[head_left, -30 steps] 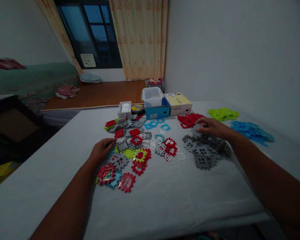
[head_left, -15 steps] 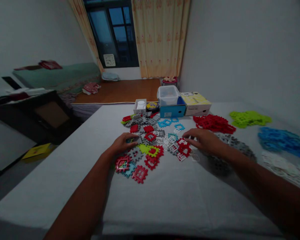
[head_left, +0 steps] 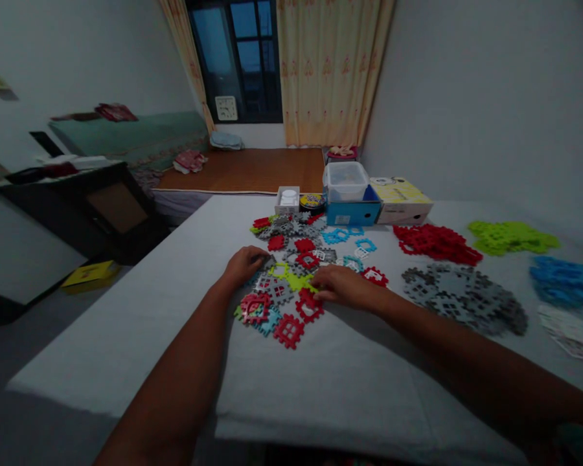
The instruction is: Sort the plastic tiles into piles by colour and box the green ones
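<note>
A mixed heap of flat, toothed plastic building pieces lies on the white-covered table, in red, grey, lime green and teal. At the heap's left edge is my left hand (head_left: 245, 265), its fingers closed together beside grey pieces (head_left: 279, 291); what they pinch is hidden. My right hand (head_left: 342, 286) reaches into the middle, fingertips bent onto the end of a lime-green piece (head_left: 298, 281). Just below those fingers lies a red frame piece (head_left: 309, 306). Nearer me are a red window piece (head_left: 289, 331) and a teal piece (head_left: 268, 321). My right hand covers part of the white pieces.
Sorted piles stand on the right: red pieces (head_left: 434, 243), grey pieces (head_left: 466, 298), lime-green pieces (head_left: 512, 237), blue pieces (head_left: 568, 281) and white pieces (head_left: 571, 330). Behind the heap are a blue box (head_left: 352, 212), a clear container (head_left: 346, 181), a yellow box (head_left: 402, 197) and a round tin (head_left: 312, 203).
My right hand has moved left from the white and red pieces to the lime-green one. My left hand's fingers have drawn together. The camera view has shifted slightly.
</note>
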`<state>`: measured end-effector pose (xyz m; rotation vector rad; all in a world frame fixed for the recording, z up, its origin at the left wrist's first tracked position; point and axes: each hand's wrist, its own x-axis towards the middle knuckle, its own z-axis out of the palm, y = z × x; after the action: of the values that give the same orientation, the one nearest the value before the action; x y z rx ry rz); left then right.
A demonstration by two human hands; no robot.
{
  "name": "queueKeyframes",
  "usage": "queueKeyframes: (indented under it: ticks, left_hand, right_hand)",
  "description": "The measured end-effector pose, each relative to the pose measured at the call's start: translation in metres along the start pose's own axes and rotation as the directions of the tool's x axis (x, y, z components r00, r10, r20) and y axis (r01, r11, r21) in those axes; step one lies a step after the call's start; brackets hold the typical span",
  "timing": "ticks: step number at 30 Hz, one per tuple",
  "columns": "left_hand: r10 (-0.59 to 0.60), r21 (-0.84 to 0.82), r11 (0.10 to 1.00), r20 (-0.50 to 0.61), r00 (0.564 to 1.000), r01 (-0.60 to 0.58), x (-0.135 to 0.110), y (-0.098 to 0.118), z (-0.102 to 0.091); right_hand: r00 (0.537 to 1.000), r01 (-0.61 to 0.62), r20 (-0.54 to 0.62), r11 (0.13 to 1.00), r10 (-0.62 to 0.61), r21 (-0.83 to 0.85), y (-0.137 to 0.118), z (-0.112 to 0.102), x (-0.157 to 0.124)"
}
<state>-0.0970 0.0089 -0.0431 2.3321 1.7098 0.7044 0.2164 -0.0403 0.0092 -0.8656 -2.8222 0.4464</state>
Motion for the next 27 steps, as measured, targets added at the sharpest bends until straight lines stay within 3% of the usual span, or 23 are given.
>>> queueKeyframes:
  ticks: [4,8,11,14,18,24,27]
  left_hand:
    - [-0.006,-0.008,1.000,-0.003,1.000,0.006,0.000,0.001,0.000]
    - [-0.020,-0.005,1.000,-0.007,1.000,0.019,0.000,0.001,0.000]
    - [-0.016,-0.007,1.000,-0.010,1.000,0.016,0.000,0.000,0.001]
    - [-0.017,-0.005,1.000,-0.016,1.000,0.017,0.000,0.000,0.001]
    - [-0.027,-0.003,1.000,0.000,1.000,0.027,0.000,0.001,-0.001]
    - [-0.042,-0.021,0.999,0.016,0.999,0.042,0.002,-0.007,-0.003]
    - [-0.046,-0.040,0.998,0.026,0.999,0.047,0.005,-0.015,-0.002]
  right_hand:
    - [0.989,-0.111,-0.084,0.982,0.125,0.153,0.019,-0.004,-0.005]
    - [0.944,-0.187,-0.224,0.952,0.243,0.245,0.030,-0.006,-0.011]
    - [0.915,-0.216,-0.248,0.907,0.317,0.361,0.033,-0.003,-0.015]
    - [0.907,-0.189,-0.275,0.891,0.319,0.413,0.034,-0.001,-0.018]
    - [0.904,-0.166,-0.325,0.928,0.278,0.333,0.041,-0.012,-0.029]
    - [0.860,-0.261,-0.378,0.932,0.343,0.253,0.074,-0.043,-0.077]
    - [0.781,-0.337,-0.445,0.895,0.439,0.292,0.105,-0.064,-0.118]
